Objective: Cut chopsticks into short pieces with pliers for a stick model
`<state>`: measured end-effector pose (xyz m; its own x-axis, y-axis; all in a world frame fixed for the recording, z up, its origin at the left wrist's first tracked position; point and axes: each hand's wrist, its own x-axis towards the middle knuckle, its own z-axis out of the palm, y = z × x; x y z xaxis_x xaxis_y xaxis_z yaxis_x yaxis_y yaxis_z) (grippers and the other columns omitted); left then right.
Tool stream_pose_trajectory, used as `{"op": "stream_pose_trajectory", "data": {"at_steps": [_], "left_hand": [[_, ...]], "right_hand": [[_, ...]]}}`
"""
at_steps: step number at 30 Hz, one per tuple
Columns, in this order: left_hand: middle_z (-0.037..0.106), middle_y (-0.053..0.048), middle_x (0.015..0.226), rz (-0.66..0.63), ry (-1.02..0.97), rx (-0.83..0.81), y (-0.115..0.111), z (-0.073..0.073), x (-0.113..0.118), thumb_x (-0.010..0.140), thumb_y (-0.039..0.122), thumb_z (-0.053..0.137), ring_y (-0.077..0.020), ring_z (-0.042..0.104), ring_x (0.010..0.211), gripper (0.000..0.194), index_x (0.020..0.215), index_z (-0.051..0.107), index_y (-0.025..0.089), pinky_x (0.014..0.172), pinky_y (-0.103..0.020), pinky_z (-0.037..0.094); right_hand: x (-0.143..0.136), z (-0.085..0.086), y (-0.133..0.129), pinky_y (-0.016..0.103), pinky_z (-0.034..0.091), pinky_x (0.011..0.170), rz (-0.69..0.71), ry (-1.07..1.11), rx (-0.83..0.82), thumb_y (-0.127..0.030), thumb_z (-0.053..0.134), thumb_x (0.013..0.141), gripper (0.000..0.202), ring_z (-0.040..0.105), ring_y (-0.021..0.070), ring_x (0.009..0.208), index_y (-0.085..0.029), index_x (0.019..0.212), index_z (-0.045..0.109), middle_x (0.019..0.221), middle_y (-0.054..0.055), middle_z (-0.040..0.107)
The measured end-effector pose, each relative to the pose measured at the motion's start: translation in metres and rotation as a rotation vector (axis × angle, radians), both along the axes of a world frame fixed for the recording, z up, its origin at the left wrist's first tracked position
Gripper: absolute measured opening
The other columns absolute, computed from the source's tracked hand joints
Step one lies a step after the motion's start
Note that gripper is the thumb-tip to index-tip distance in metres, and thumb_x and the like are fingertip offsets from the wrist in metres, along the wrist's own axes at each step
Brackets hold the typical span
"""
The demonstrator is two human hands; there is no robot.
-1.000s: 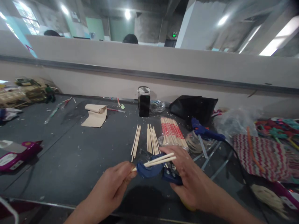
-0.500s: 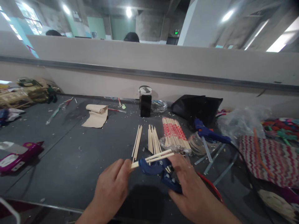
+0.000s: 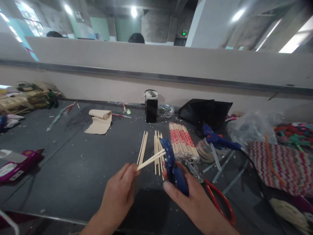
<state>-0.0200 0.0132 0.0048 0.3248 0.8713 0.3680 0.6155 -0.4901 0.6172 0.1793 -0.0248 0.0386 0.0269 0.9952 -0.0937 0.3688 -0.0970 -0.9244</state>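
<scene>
Because the left hand (image 3: pixel 119 189) closes over their near ends, the held sticks (image 3: pixel 151 159) show only in part; I make out at least 2, slanting up to the right above the bench (image 3: pixel 80 163), their far ends meeting the head of the blue tool (image 3: pixel 171 164), though whether they touch it I cannot tell. The left grip is clenched on these sticks; the right hand (image 3: pixel 188 195) is wrapped around the tool, some of its fingers hidden behind it. Beyond the hands lie 2 groups of loose sticks: the left group (image 3: pixel 142 148) has about 3 or 4, while the right group (image 3: pixel 157 153) is partly covered and too crowded to count. Just beside it is 1 pack of sticks (image 3: pixel 182 138) with red markings, its pieces overlapping. Farther right lie 1 blue glue gun (image 3: pixel 217 138) and at least 3 translucent strips (image 3: pixel 223 166). The right forearm cuts off the red loops (image 3: pixel 221 204) near it. Toward the wall stands 1 phone (image 3: pixel 151 111), partly hiding 1 white container (image 3: pixel 151 94). The purple device (image 3: pixel 18 164) runs out of view at left. Past the partition (image 3: pixel 158 58), 2 dark head tops (image 3: pixel 136 38) show, the rest hidden.
</scene>
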Motion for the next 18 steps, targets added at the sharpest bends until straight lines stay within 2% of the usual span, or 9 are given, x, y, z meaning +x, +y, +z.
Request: {"op": "stream_pose_trajectory", "data": {"at_steps": [4,5,7,10,13,15,18], "left_hand": [[0.040,0.004,0.059,0.012,-0.187,-0.238,-0.005,0.003,0.013,0.091,0.028,0.038,-0.0102,0.041,0.054,0.026,0.067,0.043,0.020,0.051,-0.019,0.033],[0.040,0.004,0.059,0.012,-0.217,-0.262,-0.006,0.001,0.017,0.092,0.029,0.038,-0.0100,0.040,0.054,0.027,0.067,0.043,0.020,0.050,-0.018,0.033],[0.045,0.003,0.062,-0.002,-0.212,-0.240,-0.009,-0.003,0.023,0.092,0.026,0.037,-0.0103,0.043,0.056,0.023,0.072,0.046,0.020,0.052,-0.019,0.034],[0.053,0.000,0.072,-0.003,-0.027,-0.102,-0.011,-0.011,0.028,0.088,0.012,0.034,-0.0130,0.050,0.064,0.018,0.085,0.050,0.020,0.059,-0.022,0.037],[0.056,-0.004,0.081,0.029,0.232,-0.002,-0.011,-0.013,0.031,0.080,0.002,0.033,-0.0174,0.054,0.072,0.030,0.098,0.052,0.020,0.062,-0.026,0.038],[0.057,-0.005,0.083,0.043,0.341,-0.012,-0.010,-0.011,0.034,0.079,0.001,0.034,-0.0192,0.055,0.075,0.034,0.101,0.052,0.020,0.064,-0.028,0.039],[0.057,-0.006,0.084,0.042,0.372,-0.127,-0.009,-0.007,0.039,0.080,0.001,0.034,-0.0200,0.056,0.077,0.030,0.095,0.052,0.020,0.065,-0.029,0.038]], "right_hand": [[-0.017,-0.005,0.008,0.029,0.046,0.070,-0.270,0.461,0.018,-0.042,0.068,0.072,0.031,0.057,0.0160,0.072,-0.019,0.092,0.059,0.078,0.001,0.061],[-0.022,-0.007,0.011,0.027,0.046,0.067,-0.325,0.560,0.037,-0.041,0.069,0.071,0.031,0.055,0.0143,0.068,-0.019,0.090,0.059,0.074,-0.001,0.059],[-0.030,-0.011,0.015,0.026,0.045,0.063,-0.350,0.674,0.052,-0.039,0.072,0.070,0.029,0.053,0.0122,0.063,-0.019,0.085,0.058,0.069,-0.003,0.057],[-0.037,-0.011,0.020,0.024,0.044,0.058,-0.298,0.657,0.043,-0.037,0.074,0.069,0.026,0.052,0.0111,0.059,-0.017,0.077,0.059,0.064,-0.002,0.058],[-0.040,-0.012,0.023,0.022,0.042,0.054,-0.324,0.621,0.048,-0.035,0.075,0.068,0.025,0.051,0.0101,0.055,-0.016,0.075,0.060,0.062,-0.002,0.059],[-0.041,-0.014,0.025,0.022,0.042,0.053,-0.363,0.638,0.066,-0.033,0.075,0.067,0.025,0.052,0.0100,0.055,-0.016,0.076,0.060,0.063,-0.003,0.060],[-0.040,-0.018,0.028,0.022,0.043,0.056,-0.377,0.658,0.089,-0.029,0.076,0.066,0.023,0.054,0.0103,0.057,-0.017,0.076,0.059,0.063,-0.003,0.060]]}}
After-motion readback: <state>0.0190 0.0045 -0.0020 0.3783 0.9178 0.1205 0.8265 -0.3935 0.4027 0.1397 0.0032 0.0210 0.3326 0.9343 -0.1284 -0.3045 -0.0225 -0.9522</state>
